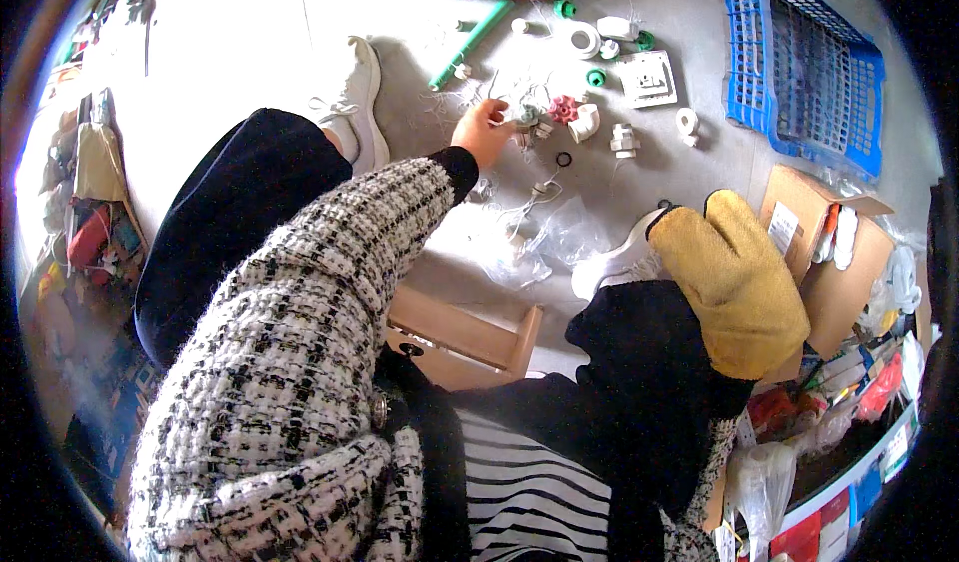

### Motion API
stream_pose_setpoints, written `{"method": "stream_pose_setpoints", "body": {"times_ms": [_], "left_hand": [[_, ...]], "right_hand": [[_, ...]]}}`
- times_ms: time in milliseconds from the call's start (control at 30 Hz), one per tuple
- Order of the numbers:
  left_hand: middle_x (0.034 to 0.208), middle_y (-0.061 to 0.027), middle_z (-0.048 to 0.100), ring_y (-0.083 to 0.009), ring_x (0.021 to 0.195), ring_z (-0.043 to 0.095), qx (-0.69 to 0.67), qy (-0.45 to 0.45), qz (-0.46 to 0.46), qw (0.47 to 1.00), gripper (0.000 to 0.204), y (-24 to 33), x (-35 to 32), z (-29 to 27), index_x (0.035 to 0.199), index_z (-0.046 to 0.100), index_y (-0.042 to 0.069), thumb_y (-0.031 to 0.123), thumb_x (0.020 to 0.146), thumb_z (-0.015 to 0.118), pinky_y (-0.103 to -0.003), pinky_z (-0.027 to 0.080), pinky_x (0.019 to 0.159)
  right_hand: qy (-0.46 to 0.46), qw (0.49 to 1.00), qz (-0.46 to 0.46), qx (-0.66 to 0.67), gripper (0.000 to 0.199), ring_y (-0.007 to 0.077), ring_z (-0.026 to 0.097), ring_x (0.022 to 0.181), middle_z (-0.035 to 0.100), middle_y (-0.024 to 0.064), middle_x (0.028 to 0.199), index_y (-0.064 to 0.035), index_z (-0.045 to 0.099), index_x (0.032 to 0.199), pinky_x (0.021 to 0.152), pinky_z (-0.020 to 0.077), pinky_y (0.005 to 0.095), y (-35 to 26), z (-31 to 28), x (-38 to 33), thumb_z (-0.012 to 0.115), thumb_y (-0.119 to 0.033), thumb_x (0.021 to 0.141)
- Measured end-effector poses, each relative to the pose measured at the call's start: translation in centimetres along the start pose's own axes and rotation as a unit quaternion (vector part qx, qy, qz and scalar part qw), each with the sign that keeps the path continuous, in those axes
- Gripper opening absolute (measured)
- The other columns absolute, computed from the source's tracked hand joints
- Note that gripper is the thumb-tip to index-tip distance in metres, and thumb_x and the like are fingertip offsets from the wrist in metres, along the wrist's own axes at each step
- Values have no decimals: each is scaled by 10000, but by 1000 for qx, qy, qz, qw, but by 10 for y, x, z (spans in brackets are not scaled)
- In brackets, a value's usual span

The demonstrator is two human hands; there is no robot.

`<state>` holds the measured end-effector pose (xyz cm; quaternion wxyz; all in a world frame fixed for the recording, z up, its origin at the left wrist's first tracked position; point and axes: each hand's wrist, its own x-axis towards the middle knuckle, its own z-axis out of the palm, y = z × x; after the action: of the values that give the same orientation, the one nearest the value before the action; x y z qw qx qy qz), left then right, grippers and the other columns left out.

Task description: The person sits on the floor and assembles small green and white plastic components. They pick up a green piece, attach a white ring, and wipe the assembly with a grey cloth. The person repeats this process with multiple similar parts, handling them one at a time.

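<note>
My left hand [482,134] is bare and reaches over the floor, thumb and finger apart at the edge of a small cluster of grey and metal pipe fittings [529,122]. Whether the fingertips touch it is hard to see. Beside that cluster are a red handwheel [563,110] and a white elbow fitting [584,122]. My right hand [734,282] wears a thick yellow work mitt, its thumb and finger parts spread near my right knee, with nothing visible in it. A white union fitting [624,141] and a black rubber ring [563,159] lie nearby.
A green pipe [472,44] and a square white plate [647,78] lie farther off. On the right stand a blue plastic crate [749,92] and an open cardboard box [847,282]. Clear plastic bags [514,252] lie between my shoes, before a low wooden stool [460,337].
</note>
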<state>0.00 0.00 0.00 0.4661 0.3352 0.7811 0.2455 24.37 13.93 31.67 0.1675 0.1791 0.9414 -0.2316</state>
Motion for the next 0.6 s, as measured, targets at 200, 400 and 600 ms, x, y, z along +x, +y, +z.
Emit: {"method": "stream_pose_setpoints", "body": {"times_ms": [200, 400, 600], "left_hand": [[963, -153, 492, -309, 820, 541, 138, 239, 47, 960, 356, 15, 29, -50, 1028, 495, 95, 100, 694, 618, -379, 447, 736], [776, -112, 583, -263, 755, 582, 256, 114, 62, 958, 93, -14, 65, -79, 762, 633, 73, 153, 719, 610, -337, 462, 700], [696, -62, 617, -150, 634, 568, 229, -422, -102, 871, 180, 64, 34, -88, 793, 622, 58, 234, 765, 599, -285, 460, 598]], "right_hand": [[47, 994, 47, 89, 214, 240, 392, 724, 414, 69, 766, -56, 507, 863, 662, 333, 301, 4, 5, 7, 498, -18, 653], [-63, 997, 32, 32, 205, 241, 419, 753, 444, 51, 778, -93, 512, 897, 713, 325, 280, 1, -10, 15, 471, -9, 714], [-82, 981, 95, 150, 195, 222, 433, 761, 460, 52, 792, -110, 516, 889, 713, 335, 287, 3, -5, 21, 471, -18, 724]]}}
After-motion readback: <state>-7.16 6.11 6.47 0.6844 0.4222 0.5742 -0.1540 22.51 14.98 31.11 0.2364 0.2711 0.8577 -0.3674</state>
